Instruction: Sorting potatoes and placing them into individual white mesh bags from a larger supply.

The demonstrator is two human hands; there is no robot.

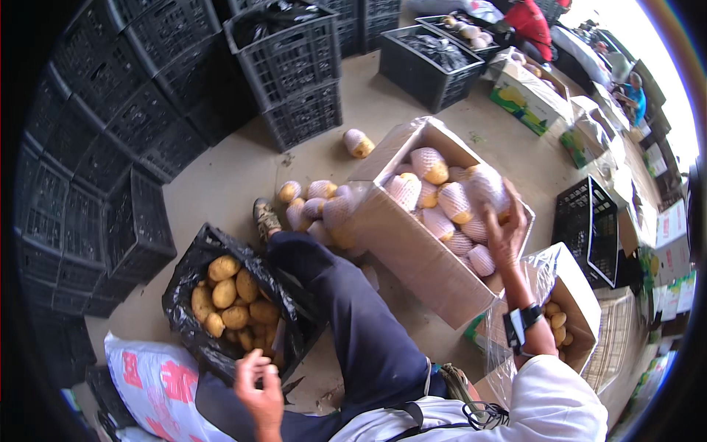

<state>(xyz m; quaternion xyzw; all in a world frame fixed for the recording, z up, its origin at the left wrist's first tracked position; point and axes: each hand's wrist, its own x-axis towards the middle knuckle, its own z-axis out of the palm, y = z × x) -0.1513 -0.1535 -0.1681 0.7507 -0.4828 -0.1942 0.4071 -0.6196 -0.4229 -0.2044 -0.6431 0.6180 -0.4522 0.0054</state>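
My right hand (pixel 508 232) is closed around a potato in a pale foam net sleeve (pixel 486 186). It is over the right side of an open cardboard box (pixel 420 276) that holds several sleeved potatoes (pixel 454 200). Low in the view, my left hand (pixel 259 390) has its fingers loosely bent and apart, and I see nothing in it. Just beyond it stands a dark crate lined with a black plastic bag (pixel 184 283), full of bare potatoes (pixel 234 295).
More sleeved potatoes (pixel 322 206) lie on the floor by my shoe (pixel 266 219). Stacked black crates (pixel 302 81) line the left and back. At right are a plastic-lined carton (pixel 578 283) and an empty-looking crate (pixel 588 228). Other people (pixel 532 28) are at the far right.
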